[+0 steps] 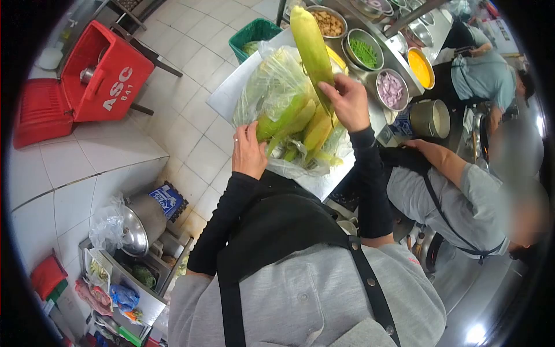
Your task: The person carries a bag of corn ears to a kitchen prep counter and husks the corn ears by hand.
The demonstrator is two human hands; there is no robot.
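My right hand (348, 101) grips an ear of corn (313, 49) near its lower end. The ear stands nearly upright over the table, still in its green husk. Beneath it lies a clear plastic bag (269, 87) with its mouth towards me and several more husked ears (321, 130) inside. At the bag's left side my left hand (250, 151) has its fingers curled at the bag's edge, against a green ear. Its fingertips are partly hidden by plastic and husk. The bag rests on a metal table (222, 95).
Bowls of green beans (363, 53), sliced onions (391, 91) and orange liquid (421, 68) stand at the right. A green bin (254, 36) is behind the table. A red cooler box (110, 75) sits left. Two co-workers (445, 196) stand close on my right by a stove.
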